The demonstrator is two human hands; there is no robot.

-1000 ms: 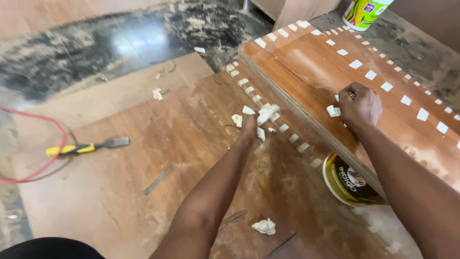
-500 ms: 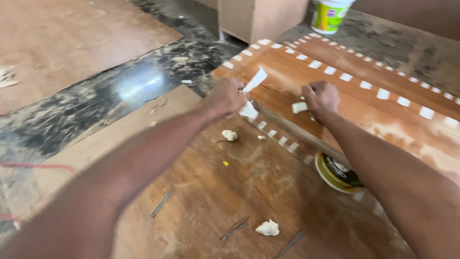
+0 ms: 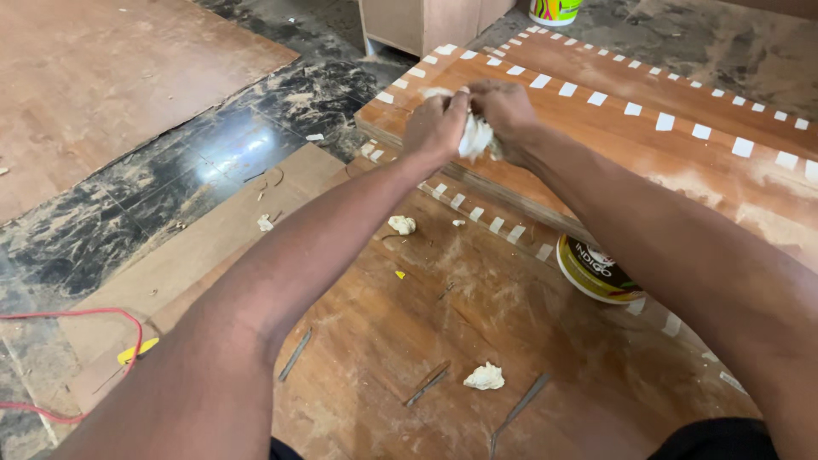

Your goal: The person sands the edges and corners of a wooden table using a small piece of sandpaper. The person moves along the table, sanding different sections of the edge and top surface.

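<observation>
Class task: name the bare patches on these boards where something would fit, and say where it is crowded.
Free: the raised board between its tape rows, right of the hands. Also the lower board between the white lump and red cable. Crowded: around the tin, under the hands.

Round tin (image 3: 596, 271), red cable (image 3: 77, 317)

Round tub under board edge: a round tub with a white rim and a dark olive label (image 3: 599, 271) lies tilted on the lower reddish-brown wooden panel (image 3: 443, 332), partly tucked beneath the edge of the raised brown board with white tape squares (image 3: 682, 162).
Its label: a dark band with pale lettering and a small red and white mark near the rim.
Container at top edge: a white container with a green, yellow and pink label (image 3: 554, 11) stands on the grey floor beyond the board, cut off by the frame.
</observation>
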